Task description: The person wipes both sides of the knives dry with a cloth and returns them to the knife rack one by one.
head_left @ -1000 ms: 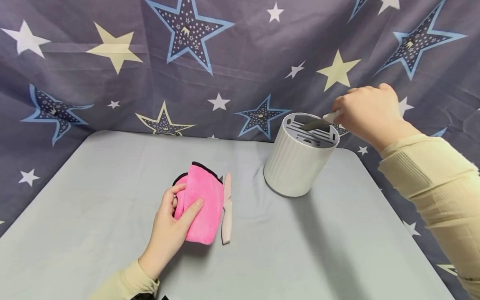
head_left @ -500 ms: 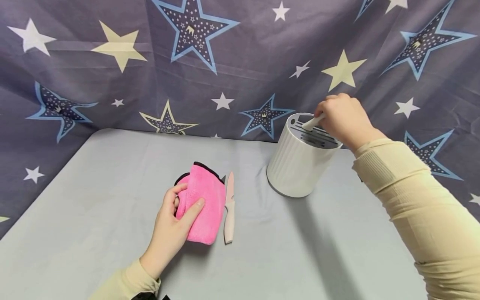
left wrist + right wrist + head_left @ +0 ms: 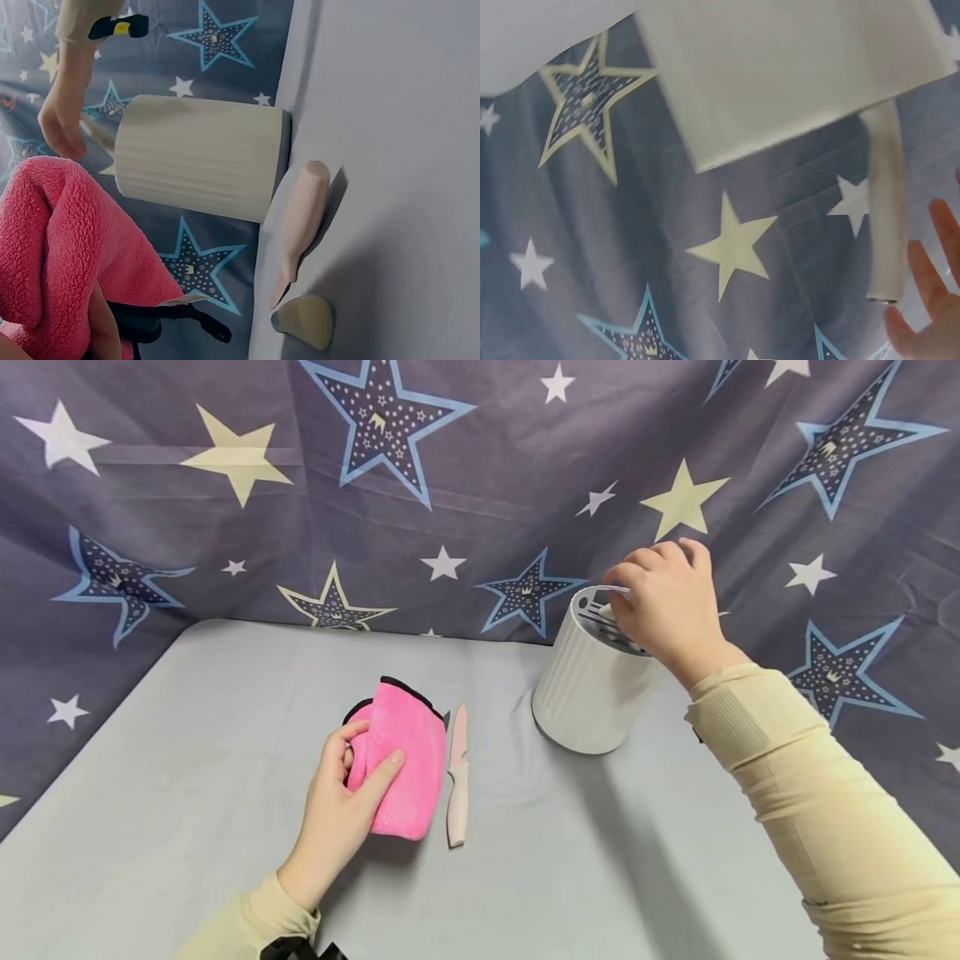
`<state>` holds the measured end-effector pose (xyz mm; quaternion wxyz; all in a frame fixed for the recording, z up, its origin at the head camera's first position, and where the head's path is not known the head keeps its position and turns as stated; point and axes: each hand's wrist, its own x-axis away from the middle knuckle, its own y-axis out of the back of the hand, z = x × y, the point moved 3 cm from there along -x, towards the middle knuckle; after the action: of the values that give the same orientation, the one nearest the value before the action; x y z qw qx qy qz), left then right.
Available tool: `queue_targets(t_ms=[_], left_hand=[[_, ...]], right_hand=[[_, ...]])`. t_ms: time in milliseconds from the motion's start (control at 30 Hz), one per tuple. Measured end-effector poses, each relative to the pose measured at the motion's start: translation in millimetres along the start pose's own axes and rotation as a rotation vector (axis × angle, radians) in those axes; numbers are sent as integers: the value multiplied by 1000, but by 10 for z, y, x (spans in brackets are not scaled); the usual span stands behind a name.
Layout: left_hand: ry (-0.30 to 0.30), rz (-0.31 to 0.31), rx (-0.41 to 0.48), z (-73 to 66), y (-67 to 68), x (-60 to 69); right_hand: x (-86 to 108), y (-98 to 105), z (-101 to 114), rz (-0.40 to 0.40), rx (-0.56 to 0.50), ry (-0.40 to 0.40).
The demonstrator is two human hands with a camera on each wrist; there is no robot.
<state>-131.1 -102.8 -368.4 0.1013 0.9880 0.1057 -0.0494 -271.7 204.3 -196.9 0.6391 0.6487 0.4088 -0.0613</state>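
Note:
My left hand grips a folded pink cloth with black edging, thumb across its front. Beside it a knife with a pale handle and pinkish blade lies on the table. A dark blade tip shows behind the cloth; in the left wrist view another pale handle end lies near the first knife. At the right stands a white ribbed knife block with a slotted top. A knife handle sticks out of it in the right wrist view. My right hand is beside that handle, fingers spread and apart from it.
The grey table ends at a dark curtain printed with stars, close behind the knife block. The block throws a long shadow toward the front.
My right hand has moved left over the block, lowered a knife into a slot and let go of its handle. The left hand keeps the cloth, nearly still.

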Motion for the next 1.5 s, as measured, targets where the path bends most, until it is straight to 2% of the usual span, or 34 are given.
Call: queue_targets(t_ms=[133, 267, 333, 433, 733, 967, 1133, 1233, 1367, 1500], left_hand=[[-9, -11, -5, -39, 24, -23], [-24, -18, -16, -74, 54, -47], [-33, -23, -22, -85, 71, -57], [-37, -36, -27, -84, 101, -67], [-28, -43, -55, -30, 158, -75], [2, -45, -85, 42, 173, -91], [13, -36, -96, 80, 171, -93], [25, -40, -104, 101, 183, -84], [43, -41, -112, 137, 200, -78], [50, -37, -102, 175, 204, -79]], right_hand=[[58, 0, 89, -101, -71, -35], [164, -30, 217, -179, -155, -15], [217, -64, 287, -200, -189, 4], [295, -139, 398, -182, -239, 13], [550, -476, 775, 12, -390, -69], [694, -729, 1059, 234, -465, -91], [781, -951, 1240, 344, -518, -91], [826, -1087, 1358, 411, -587, -92], [884, -1248, 1487, 530, -683, -150], [946, -1372, 1573, 617, -691, -205]])
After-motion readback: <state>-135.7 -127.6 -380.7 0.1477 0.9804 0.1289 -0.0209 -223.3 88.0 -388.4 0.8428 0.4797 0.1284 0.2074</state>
